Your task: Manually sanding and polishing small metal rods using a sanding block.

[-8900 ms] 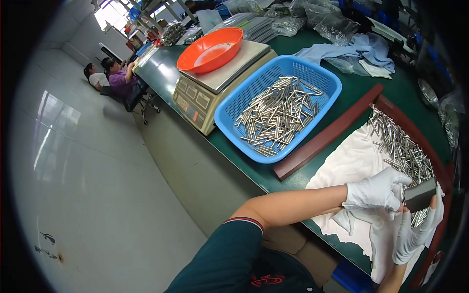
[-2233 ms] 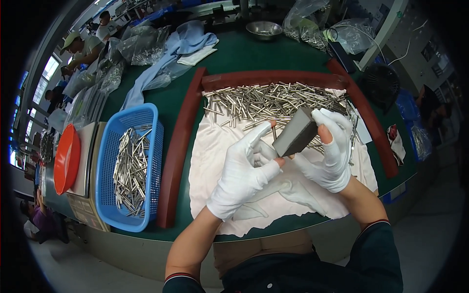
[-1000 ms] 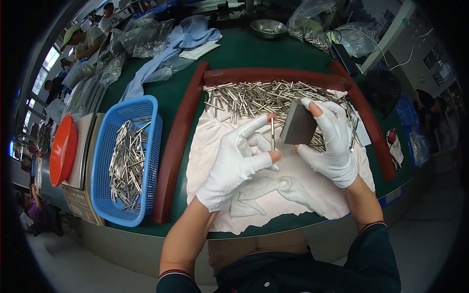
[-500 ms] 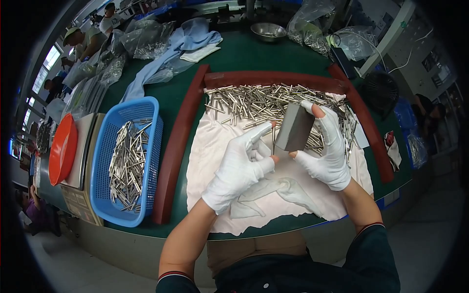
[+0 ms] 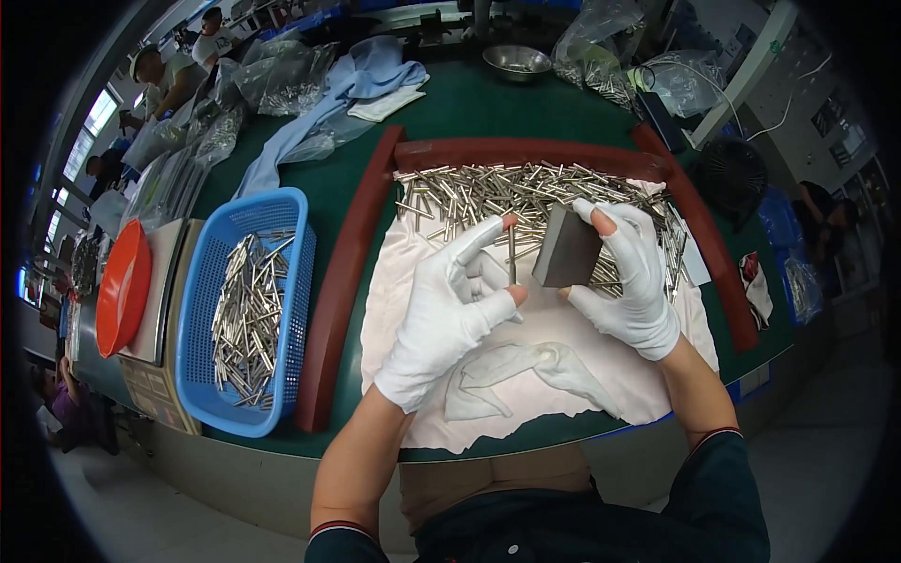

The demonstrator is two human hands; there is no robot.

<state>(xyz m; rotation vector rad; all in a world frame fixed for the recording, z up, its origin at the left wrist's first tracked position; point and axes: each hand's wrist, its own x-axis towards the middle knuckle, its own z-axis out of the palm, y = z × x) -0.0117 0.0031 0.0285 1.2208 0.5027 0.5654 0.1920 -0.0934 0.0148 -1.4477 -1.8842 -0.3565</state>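
My left hand (image 5: 441, 305), in a white glove with bare thumb and index tips, pinches a slim metal pin (image 5: 512, 258) upright between those two tips. In my right hand (image 5: 633, 281), gloved alike, a dark grey rectangular block (image 5: 569, 250) is gripped by its edges between thumb and fingers. Pin and block are a small gap apart. Behind both hands a heap of loose metal pins (image 5: 469, 195) spreads over a pale pink cloth (image 5: 389, 324). A crumpled white rag (image 5: 497, 371) lies on the cloth below my hands.
Red-brown rails (image 5: 343, 281) border the cloth at left, back and right. A blue plastic basket (image 5: 188, 319) with many pins stands on the left, beside an orange-red tray (image 5: 124, 286). Further back are a metal bowl (image 5: 517, 62), a blue cloth (image 5: 319, 117) and plastic bags.
My left hand has drawn slightly left, away from the block, with the pin between its fingertips. The block has tilted a little and stays in my right hand.
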